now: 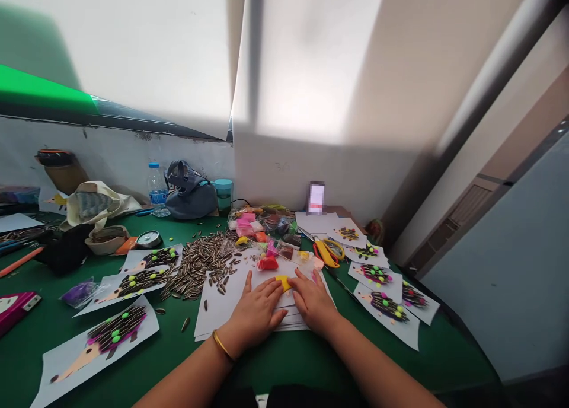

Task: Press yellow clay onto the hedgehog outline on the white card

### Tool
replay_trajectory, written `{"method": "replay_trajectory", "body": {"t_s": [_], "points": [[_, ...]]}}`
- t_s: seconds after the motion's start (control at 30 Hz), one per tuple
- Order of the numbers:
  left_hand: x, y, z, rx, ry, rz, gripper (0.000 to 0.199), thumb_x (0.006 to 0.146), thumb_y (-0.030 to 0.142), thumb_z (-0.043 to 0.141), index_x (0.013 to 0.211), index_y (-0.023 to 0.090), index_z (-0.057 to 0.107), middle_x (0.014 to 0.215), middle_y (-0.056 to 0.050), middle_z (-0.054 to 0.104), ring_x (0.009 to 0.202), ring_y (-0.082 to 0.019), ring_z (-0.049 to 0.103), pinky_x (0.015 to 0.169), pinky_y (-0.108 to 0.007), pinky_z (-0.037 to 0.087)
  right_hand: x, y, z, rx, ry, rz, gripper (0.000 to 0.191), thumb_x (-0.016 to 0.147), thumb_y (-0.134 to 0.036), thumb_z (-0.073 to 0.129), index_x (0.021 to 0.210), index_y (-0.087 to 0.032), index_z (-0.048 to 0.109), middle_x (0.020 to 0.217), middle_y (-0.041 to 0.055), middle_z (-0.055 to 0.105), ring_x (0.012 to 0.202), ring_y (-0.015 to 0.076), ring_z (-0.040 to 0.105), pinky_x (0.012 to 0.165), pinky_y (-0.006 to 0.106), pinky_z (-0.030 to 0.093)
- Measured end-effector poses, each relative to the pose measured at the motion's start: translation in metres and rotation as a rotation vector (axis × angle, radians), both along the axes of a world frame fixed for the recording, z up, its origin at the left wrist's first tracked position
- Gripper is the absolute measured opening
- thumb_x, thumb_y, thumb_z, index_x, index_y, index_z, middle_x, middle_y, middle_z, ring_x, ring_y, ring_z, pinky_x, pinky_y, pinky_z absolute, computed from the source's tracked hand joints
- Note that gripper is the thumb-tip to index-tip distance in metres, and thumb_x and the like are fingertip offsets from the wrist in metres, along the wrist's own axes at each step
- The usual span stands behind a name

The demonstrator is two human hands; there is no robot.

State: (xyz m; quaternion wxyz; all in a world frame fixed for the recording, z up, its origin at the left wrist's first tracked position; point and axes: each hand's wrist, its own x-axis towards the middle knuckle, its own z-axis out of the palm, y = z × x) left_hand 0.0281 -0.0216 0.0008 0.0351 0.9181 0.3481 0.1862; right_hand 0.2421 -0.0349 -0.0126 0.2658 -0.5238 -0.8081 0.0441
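Note:
A small flattened piece of yellow modelling clay (pixel 283 283) lies on the stacked white paper in front of me. My left hand (pixel 255 310) rests flat with its fingers stretched out, the fingertips touching the clay's left side. From the other side, my right hand (pixel 314 301) reaches in with its fingers apart, touching the clay's right edge. Neither hand is closed around it. Just beyond my fingers is a red lump of clay (pixel 267 263) in clear wrapping. The white paper stack (pixel 211 319) lies under both hands.
Sunflower seeds (pixel 200 260) are heaped at left, some spilling onto the paper. Bagged clay (pixel 255 224) lies behind. Yellow-handled scissors (pixel 328 254) are at right. Hedgehog pictures (pixel 106 343) lie on both sides. A phone (pixel 316 198), a bottle (pixel 157 194) and a bag (pixel 191 197) stand along the wall.

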Motion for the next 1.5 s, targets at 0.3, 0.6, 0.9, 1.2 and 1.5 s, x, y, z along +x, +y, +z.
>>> {"method": "replay_trajectory", "body": {"t_s": [0.3,0.6,0.9,1.2,1.5], "points": [[0.0,-0.002,0.003,-0.01,0.0,0.005,0.048,0.096,0.051,0.041,0.136,0.026,0.049,0.139,-0.007,0.056,0.131,-0.025,0.047,0.114,-0.057,-0.018,-0.001,0.003,-0.008,0.069,0.031,-0.056,0.033,0.092,-0.017,0.04,0.121,-0.02,0.056,0.122,0.0098,0.066,0.134,0.0242,0.045,0.118,0.057,0.011],[0.0,-0.001,0.001,0.043,0.0,0.002,0.049,0.095,0.052,0.041,0.137,0.027,0.048,0.137,-0.006,0.058,0.13,-0.025,0.049,0.117,-0.056,-0.011,-0.009,0.004,-0.001,-0.026,-0.069,-0.014,0.048,0.092,-0.023,0.041,0.14,-0.021,0.042,0.138,0.0094,0.055,0.141,0.0239,0.033,0.118,0.058,0.005],[-0.002,-0.003,0.009,0.017,-0.037,-0.02,0.043,0.094,0.048,0.046,0.13,0.026,0.053,0.136,-0.007,0.058,0.126,-0.024,0.052,0.117,-0.055,-0.01,-0.008,0.003,0.001,-0.002,-0.06,-0.039,0.048,0.089,-0.018,0.042,0.137,-0.018,0.043,0.137,0.0093,0.056,0.143,0.0226,0.031,0.118,0.058,0.003],[-0.003,-0.005,0.013,-0.071,-0.058,-0.052,0.044,0.093,0.043,0.05,0.135,0.031,0.049,0.137,-0.005,0.057,0.127,-0.023,0.051,0.118,-0.055,-0.006,-0.013,0.0,0.01,-0.091,-0.05,0.086,0.046,0.088,-0.02,0.046,0.134,-0.024,0.046,0.133,0.0076,0.06,0.141,0.0227,0.034,0.117,0.059,0.002],[-0.009,0.005,0.013,-0.146,-0.157,0.033,0.036,0.097,0.036,0.041,0.127,0.024,0.056,0.136,-0.006,0.058,0.127,-0.021,0.051,0.119,-0.05,0.021,-0.001,-0.002,0.006,0.038,0.073,-0.018,0.037,0.087,-0.011,0.038,0.119,-0.021,0.054,0.121,0.009,0.066,0.135,0.0228,0.044,0.117,0.058,0.003]]}}
